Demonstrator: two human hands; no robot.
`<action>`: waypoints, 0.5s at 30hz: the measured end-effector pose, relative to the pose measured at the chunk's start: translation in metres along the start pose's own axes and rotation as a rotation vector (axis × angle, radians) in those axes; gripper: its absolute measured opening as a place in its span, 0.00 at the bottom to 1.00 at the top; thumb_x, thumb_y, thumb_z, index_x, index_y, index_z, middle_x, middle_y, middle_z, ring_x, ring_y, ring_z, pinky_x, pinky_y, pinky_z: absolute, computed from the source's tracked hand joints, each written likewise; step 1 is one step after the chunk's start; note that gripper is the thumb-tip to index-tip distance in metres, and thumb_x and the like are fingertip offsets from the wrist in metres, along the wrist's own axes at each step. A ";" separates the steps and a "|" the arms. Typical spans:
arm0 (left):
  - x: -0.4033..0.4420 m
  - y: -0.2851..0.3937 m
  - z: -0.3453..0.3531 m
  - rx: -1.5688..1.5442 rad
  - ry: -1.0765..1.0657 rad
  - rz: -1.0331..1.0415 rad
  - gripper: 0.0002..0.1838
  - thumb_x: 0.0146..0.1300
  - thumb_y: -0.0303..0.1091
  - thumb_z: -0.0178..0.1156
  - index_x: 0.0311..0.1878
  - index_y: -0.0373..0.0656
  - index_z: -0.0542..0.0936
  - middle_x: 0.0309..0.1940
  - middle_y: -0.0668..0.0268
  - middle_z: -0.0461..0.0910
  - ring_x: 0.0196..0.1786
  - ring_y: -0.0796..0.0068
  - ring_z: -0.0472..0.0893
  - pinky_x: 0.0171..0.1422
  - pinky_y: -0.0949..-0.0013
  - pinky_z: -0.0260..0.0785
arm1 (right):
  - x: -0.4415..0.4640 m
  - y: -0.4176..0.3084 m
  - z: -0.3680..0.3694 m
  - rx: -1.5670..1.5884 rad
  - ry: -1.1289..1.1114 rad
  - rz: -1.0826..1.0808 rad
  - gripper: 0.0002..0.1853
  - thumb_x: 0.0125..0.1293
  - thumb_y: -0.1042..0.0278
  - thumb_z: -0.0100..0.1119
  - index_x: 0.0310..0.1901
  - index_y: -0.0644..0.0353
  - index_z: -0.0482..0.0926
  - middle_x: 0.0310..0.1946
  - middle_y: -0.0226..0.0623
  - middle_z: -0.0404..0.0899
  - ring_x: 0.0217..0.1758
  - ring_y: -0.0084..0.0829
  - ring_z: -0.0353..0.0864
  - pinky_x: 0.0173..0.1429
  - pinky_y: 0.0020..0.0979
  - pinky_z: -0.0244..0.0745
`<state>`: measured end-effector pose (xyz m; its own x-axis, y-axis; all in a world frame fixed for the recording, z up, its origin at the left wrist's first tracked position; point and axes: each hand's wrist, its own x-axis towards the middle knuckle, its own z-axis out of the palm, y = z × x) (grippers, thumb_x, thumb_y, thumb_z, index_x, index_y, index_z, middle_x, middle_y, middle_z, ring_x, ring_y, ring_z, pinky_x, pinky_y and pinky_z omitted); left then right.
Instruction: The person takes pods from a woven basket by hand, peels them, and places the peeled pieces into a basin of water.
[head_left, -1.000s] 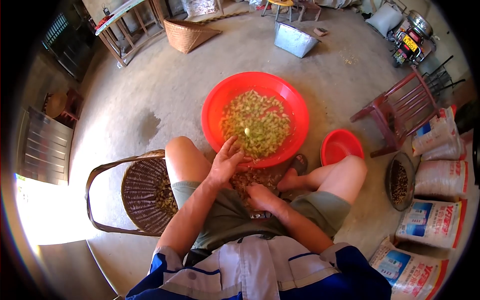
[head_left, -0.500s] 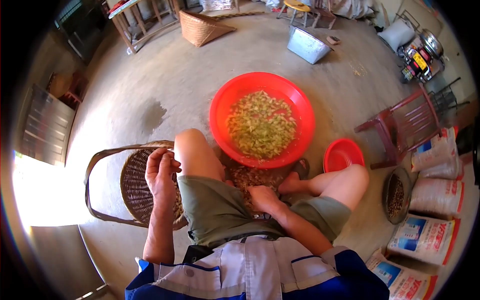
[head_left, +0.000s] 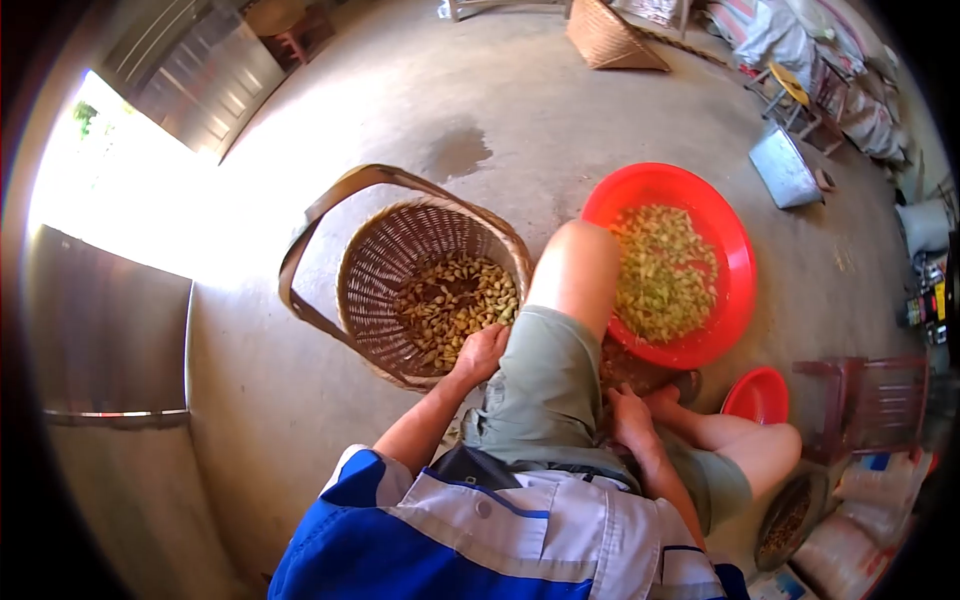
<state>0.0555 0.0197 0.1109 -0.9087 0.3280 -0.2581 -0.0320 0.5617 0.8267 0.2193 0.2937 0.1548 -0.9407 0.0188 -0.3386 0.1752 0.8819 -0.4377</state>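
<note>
A wicker basket with an arched handle stands by my left thigh, with many small tan, pointed pods or bulbs inside. My left hand reaches over its near rim, at the edge of the pile; the fingertips are partly hidden. My right hand is low between my legs with its fingers curled, and what they hold is hidden. Beyond my knees a red basin holds pale yellow-green pieces in water. Brown scraps lie on the floor between my feet.
A small red bowl sits right of my foot, near a dark red chair. Several filled sacks and a dark round pan are at lower right. A metal tub and a woven scoop stand farther back.
My view has swung left, toward the basket. My left hand has gone from raised beside my thigh down to the basket's pile. My right hand stays between my legs.
</note>
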 end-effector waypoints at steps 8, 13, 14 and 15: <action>-0.015 0.004 -0.005 0.111 0.046 -0.058 0.19 0.68 0.44 0.53 0.36 0.36 0.80 0.30 0.46 0.80 0.37 0.48 0.81 0.42 0.55 0.71 | 0.004 0.011 0.018 0.161 -0.175 0.026 0.14 0.55 0.72 0.58 0.45 0.61 0.78 0.41 0.55 0.81 0.46 0.54 0.81 0.50 0.48 0.76; -0.026 0.004 -0.022 0.096 -0.145 -0.025 0.16 0.65 0.43 0.56 0.40 0.38 0.83 0.32 0.48 0.82 0.37 0.53 0.82 0.44 0.59 0.73 | 0.008 0.026 0.038 0.125 -0.088 -0.131 0.14 0.56 0.73 0.56 0.45 0.64 0.79 0.42 0.52 0.82 0.48 0.53 0.81 0.52 0.47 0.76; -0.023 0.003 -0.025 0.086 -0.171 -0.009 0.16 0.65 0.42 0.56 0.41 0.38 0.83 0.32 0.49 0.82 0.37 0.54 0.83 0.44 0.60 0.73 | 0.008 0.026 0.037 0.118 -0.098 -0.129 0.14 0.56 0.72 0.56 0.45 0.63 0.79 0.42 0.53 0.81 0.48 0.54 0.80 0.52 0.46 0.76; -0.016 0.003 -0.028 0.011 -0.127 -0.009 0.15 0.63 0.41 0.57 0.42 0.38 0.83 0.33 0.51 0.83 0.38 0.57 0.83 0.45 0.62 0.74 | 0.009 0.024 0.035 0.112 -0.109 -0.127 0.15 0.56 0.72 0.56 0.45 0.63 0.79 0.42 0.53 0.81 0.48 0.54 0.80 0.52 0.46 0.76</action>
<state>0.0585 -0.0054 0.1314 -0.8483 0.4162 -0.3275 -0.0349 0.5731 0.8188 0.2255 0.2989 0.1123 -0.9215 -0.1453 -0.3601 0.0943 0.8159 -0.5705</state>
